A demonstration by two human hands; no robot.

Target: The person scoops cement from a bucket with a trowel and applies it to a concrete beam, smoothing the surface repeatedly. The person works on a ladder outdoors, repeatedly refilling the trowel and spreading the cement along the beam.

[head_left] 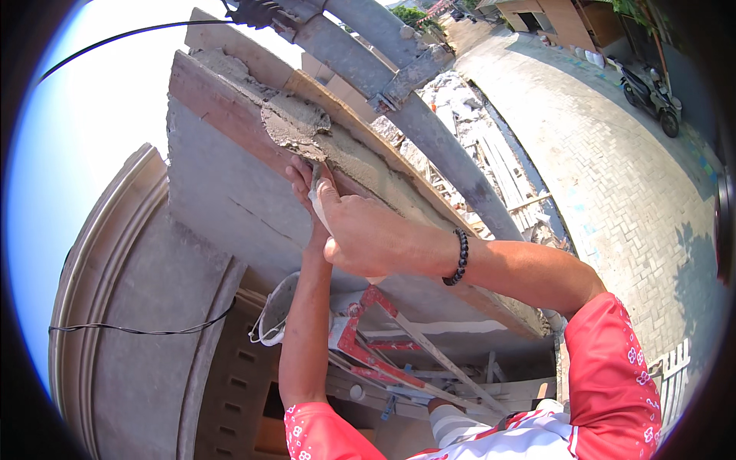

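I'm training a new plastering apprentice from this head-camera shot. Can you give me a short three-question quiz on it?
1. True or false: the right hand wears a dark bead bracelet at the wrist.
2. What lies heaped on the trowel?
A. dry sand
B. wet grey mortar
C. paint
3. What hangs below the left forearm, beside the red ladder?

Key
1. True.
2. B; the mortar is pressed against the ledge by the wooden board, and the left hand is at the handle too.
3. A bucket.

We see trowel (316,201) with pale handle, blade tilted up, pressing grey wet mortar (295,126) onto wooden plank edge (222,100).
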